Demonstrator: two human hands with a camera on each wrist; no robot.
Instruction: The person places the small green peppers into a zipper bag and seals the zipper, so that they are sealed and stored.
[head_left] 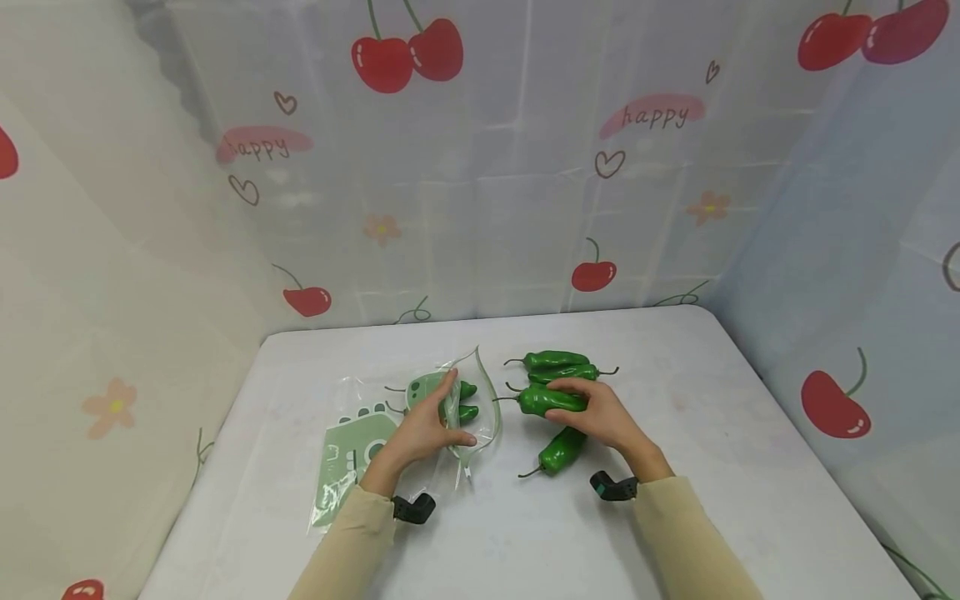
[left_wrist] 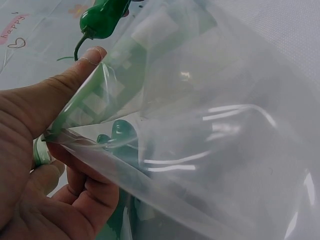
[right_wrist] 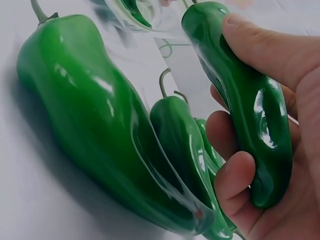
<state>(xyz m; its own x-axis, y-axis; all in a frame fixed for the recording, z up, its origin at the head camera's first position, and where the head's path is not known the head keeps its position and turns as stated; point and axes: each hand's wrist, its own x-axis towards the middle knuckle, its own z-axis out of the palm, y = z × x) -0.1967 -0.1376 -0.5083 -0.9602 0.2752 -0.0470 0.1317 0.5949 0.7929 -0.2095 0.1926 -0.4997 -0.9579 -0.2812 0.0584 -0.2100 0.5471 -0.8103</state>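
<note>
My left hand holds a clear plastic bag with a green cartoon print by its green-edged mouth, which gapes toward the right. Thumb and fingers are spread apart at the opening, as the left wrist view shows. Two green peppers lie inside the bag, partly covered by the hand and print. In my right hand is a long glossy green pepper, gripped between thumb and curled fingers, its stem pointing at the bag mouth. Close below that hand, another green pepper lies on the table.
Two more green peppers lie side by side beyond the right hand. To the left, a flat clear packet with a green cartoon face lies on the white table. A cherry-printed curtain stands behind the table.
</note>
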